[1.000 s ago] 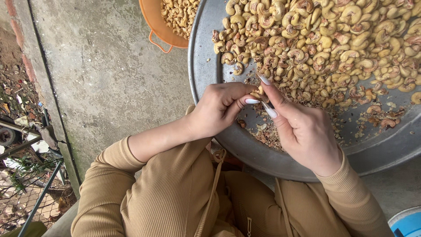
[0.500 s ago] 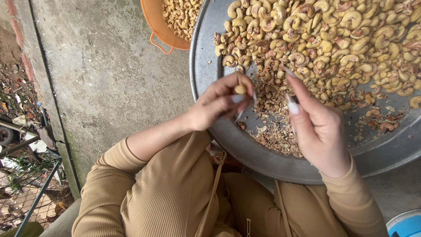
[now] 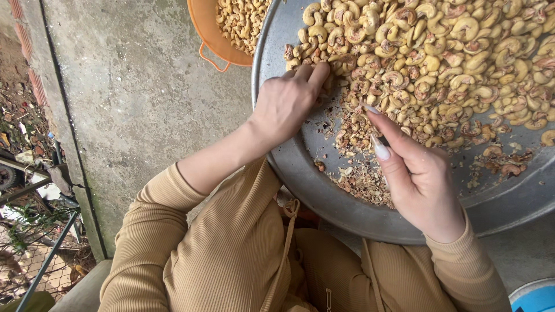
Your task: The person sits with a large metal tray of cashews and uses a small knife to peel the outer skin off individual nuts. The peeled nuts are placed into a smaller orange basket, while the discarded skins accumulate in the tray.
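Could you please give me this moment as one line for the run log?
left hand: fingers in cashew pile | right hand: hovering over shell scraps, holding nothing visible | metal tray on lap | orange basket beside

Left hand (image 3: 284,105): palm down, fingers curled together, fingertips at the near edge of the cashew pile (image 3: 439,58).
Right hand (image 3: 419,173): below that pile, index finger and thumb extended toward it, nothing visibly pinched.
Forearms: both sleeved, angled toward the pile.

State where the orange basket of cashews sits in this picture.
In the head view, the orange basket sits at the top edge, left of centre, on the concrete floor, tucked against the metal tray's upper left rim.
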